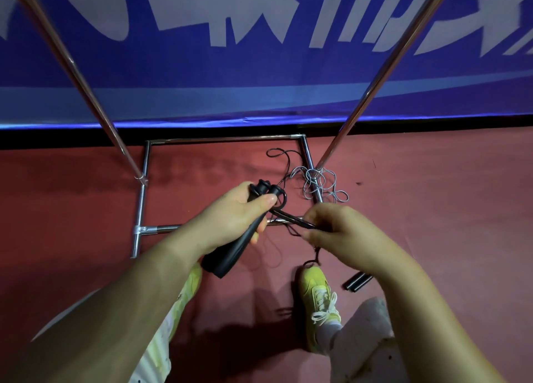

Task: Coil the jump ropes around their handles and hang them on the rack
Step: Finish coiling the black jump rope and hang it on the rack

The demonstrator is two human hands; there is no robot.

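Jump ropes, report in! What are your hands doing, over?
Left grip holds black handles. Right grip pinches black rope, coiling not done. Grey rope tangled round rack base, unhung.

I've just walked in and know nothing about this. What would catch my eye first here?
Probably the two bare hands in the middle: the left hand grips a pair of black handles, while the right hand pinches the black cord running from them. Behind, a tangled grey rope lies on the red floor at the foot of a shiny metal rack, before a big blue banner.
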